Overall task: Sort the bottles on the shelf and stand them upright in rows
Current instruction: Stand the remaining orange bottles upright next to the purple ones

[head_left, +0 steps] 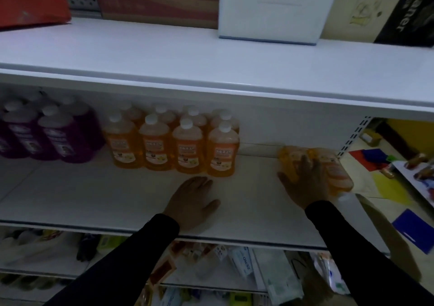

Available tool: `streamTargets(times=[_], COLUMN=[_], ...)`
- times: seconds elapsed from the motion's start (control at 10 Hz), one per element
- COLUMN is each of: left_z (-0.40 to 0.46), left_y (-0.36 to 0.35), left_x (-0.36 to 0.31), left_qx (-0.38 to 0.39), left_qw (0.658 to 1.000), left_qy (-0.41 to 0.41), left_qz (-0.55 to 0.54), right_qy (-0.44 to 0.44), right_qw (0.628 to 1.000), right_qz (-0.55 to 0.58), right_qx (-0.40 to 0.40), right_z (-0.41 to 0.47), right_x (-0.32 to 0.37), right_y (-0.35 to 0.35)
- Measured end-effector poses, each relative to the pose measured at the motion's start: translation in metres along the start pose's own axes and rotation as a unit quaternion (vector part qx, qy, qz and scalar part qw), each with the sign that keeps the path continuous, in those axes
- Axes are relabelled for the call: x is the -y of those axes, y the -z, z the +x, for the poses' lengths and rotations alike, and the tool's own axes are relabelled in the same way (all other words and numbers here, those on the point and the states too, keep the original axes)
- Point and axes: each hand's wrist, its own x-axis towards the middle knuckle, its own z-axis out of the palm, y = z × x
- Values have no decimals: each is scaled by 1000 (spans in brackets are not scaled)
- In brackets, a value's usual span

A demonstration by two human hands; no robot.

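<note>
Left hand [192, 202] rests flat mid-shelf; right hand [305, 183] spreads over a toppled orange bottle [338, 172] at right — full, probably heavy, slick; grasp its body.

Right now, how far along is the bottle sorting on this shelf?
Done: purple plastic bottles and orange plastic bottles stand upright in rows. In hand: right hand rests on lying orange bottles; left hand lies flat on the white shelf. Left: standing those up.
</note>
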Motion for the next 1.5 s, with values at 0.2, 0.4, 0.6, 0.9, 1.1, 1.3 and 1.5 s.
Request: streamTargets(times=[0.2, 0.4, 0.6, 0.9, 1.1, 1.3, 1.5], left_z=[24, 46, 58, 77, 81, 75, 71], left_y=[-5, -11, -16, -17, -13, -23, -30], left_x=[-62, -95, -116, -123, -132, -132, -127], left_qx=[9, -2, -8, -85, -37, 15, -1], left_qw=[997, 994, 995, 987, 988, 960, 982], left_qy=[-64, -90, -83, -124, -104, -29, -38], left_qz=[-48, -61, -62, -53, -108, -278, -187], right_qy=[59, 134, 1, 82, 196, 196, 126], right_qw=[998, 974, 982, 969, 953, 927, 916], right_qz=[-9, 115, 104, 203, 198, 279, 346], right_qx=[28, 140, 156, 115, 116, 160, 162], right_z=[-11, -16, -8, -16, 9, 11, -7], right_x=[-21, -52, -50, -43, -26, -9, -31], right_y=[0, 17, 7, 45, 100, 83, 55])
